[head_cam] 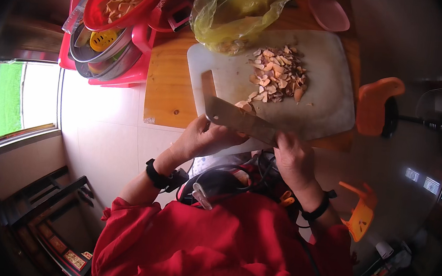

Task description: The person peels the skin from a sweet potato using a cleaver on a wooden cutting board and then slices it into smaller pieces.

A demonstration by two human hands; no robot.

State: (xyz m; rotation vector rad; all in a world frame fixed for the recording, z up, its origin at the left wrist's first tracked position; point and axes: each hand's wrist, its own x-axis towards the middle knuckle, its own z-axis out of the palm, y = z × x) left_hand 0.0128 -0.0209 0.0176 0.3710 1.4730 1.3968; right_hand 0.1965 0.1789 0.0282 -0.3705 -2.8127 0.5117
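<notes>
My right hand (293, 155) grips the handle end of a cleaver (239, 117), its broad blade reaching left over the near edge of a white cutting board (327, 68). My left hand (215, 137) is curled under the blade, its fingertips partly hidden. It appears to hold a pale orange piece of root or tuber (244, 106), which shows just beyond the blade. On the board, farther from me, lies a loose heap of brownish peelings and thin scraps (279, 75). An open yellow-green plastic bag (236, 23) rests across the board's far left part, its contents blurred by the film.
The board lies on a wooden table (165, 92). At far left, a red basin (97, 10) of cut pieces sits above metal bowls (104, 61) on a pink stool or chair (142, 66). A pink tray (328, 13) stands far right. Orange seats (373, 107) are to the right.
</notes>
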